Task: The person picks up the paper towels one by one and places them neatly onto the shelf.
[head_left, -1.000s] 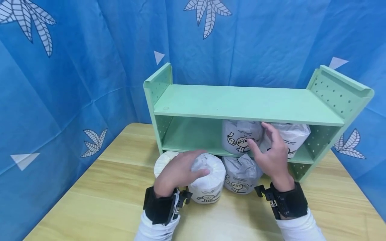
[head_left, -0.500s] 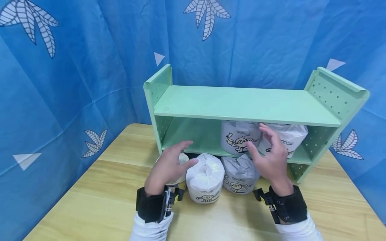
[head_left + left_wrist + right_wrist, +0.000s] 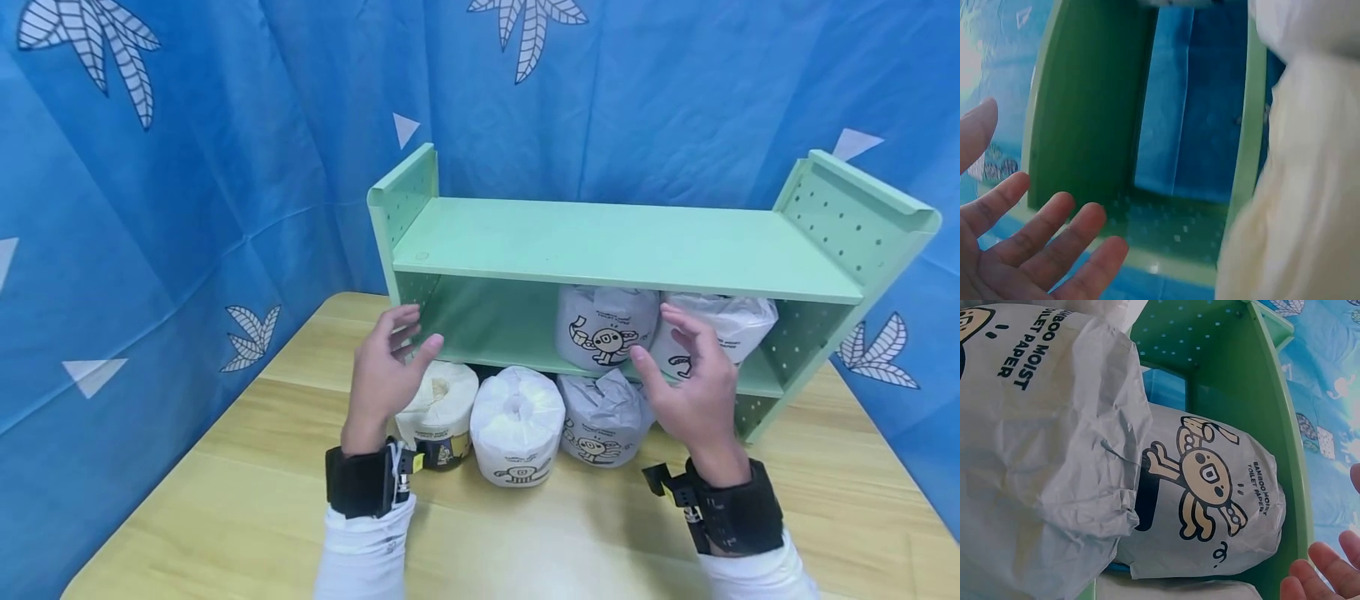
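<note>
In the head view, a pale green metal shelf unit (image 3: pixel 622 248) with perforated end panels stands towards the far edge of a light wood-grain table (image 3: pixel 247 500). The left hand (image 3: pixel 384 367) hovers by the unit's front left corner, above a cream paper-wrapped toilet roll (image 3: pixel 442 410) with a dark printed lower band; its grip is loose and wide, thumb apart from gently bent fingers, with hold of nothing. Beside the cream roll, along the unit's front edge, stand a smooth white paper-wrapped roll (image 3: pixel 517 433) and a grey-white crumpled roll (image 3: pixel 600 417). On the lower shelf, towards its right end, sit a white roll with a cartoon figure (image 3: pixel 606 329) and, beside it, a white roll with a creased top (image 3: pixel 731 321). The right hand (image 3: pixel 693 383) is raised before this pair, its grip spread wide and likewise holding nothing. Blue leaf-patterned cloth (image 3: pixel 487 142) hangs behind.

In the left wrist view, the fingers are spread well apart from the blurred cream roll; beyond them lie the perforated left panel and blue cloth.

In the right wrist view, the crumpled roll looms large, lettered "bamboo moist toilet paper", before the cartoon-figure roll. Bent fingertips show in the lower right corner, near the green upper board.
</note>
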Motion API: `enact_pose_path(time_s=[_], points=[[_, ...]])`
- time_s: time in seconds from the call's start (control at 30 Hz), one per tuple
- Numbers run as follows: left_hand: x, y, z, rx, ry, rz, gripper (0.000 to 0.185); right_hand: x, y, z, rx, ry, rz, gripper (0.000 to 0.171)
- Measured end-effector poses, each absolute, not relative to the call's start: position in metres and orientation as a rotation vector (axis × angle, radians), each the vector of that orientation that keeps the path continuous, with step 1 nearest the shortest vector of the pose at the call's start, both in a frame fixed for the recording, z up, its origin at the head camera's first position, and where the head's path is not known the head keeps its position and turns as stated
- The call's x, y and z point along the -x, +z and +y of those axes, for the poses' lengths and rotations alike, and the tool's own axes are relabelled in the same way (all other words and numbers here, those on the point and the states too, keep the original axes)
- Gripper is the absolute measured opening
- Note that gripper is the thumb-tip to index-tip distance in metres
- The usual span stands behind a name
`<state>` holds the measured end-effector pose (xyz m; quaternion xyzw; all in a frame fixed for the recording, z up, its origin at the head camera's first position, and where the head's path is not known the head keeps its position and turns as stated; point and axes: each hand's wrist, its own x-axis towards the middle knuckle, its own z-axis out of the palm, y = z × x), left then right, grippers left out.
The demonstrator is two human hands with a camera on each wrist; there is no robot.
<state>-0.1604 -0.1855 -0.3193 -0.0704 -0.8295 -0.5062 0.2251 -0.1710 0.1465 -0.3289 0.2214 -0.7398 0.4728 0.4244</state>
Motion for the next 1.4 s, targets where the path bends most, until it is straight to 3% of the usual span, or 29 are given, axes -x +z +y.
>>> enact_pose_path(time_s=[0.5, 1.07, 1.4], points=[[0.163, -0.336, -0.231, 0.004, -1.592, -2.514, 0.061, 0.168, -0.330, 0.147, -0.568, 1.146, -1.874, 0.049], [0.170, -0.370, -0.270, 0.420, -1.654, -2.711, 0.076, 0.170, -0.330, 0.149, -0.575, 1.123, -1.868, 0.050], [0.181, -0.388, -0.274, 0.722, -1.827, -2.658, 0.109, 0.169, -0.332, 0.150, -0.652, 1.084, -1.938, 0.040]])
